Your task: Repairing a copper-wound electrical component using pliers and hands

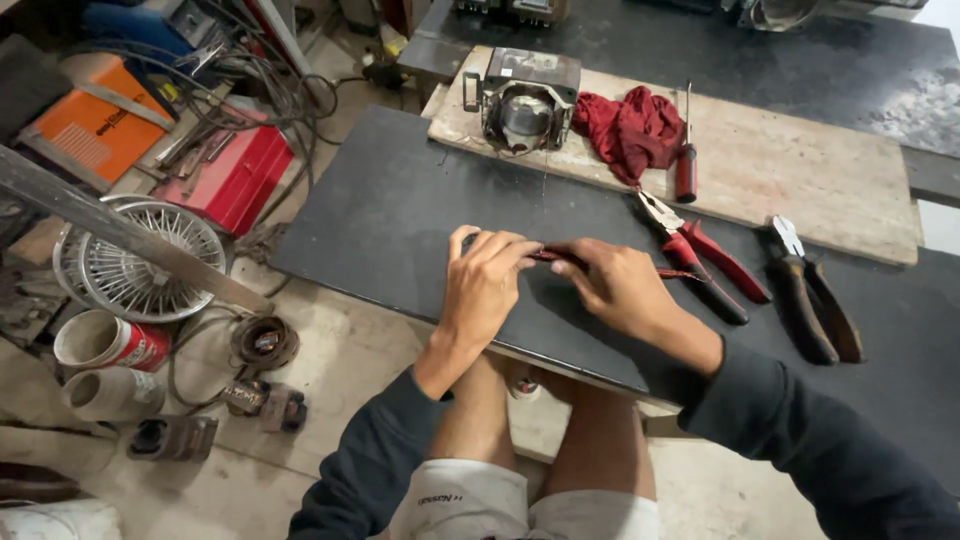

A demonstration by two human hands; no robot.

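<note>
The person sits at a dark table (400,230), and both hands meet near its near edge. The left hand (483,285) and the right hand (615,285) are closed on a thin dark red strip (556,257), each pinching one end, so the strip lies flat between them, touching the table surface. It seems they hold it so to keep it straight and pressed down. What the strip is made of cannot be told.

Just right of the right hand lie red-handled pliers (700,255), and further right dark-handled cutters (812,295), near enough to take. On the far wooden board (800,180) stand a metal motor part (525,105), a red cloth (630,130) and a red-handled screwdriver (686,160), put aside from the hands.
</note>
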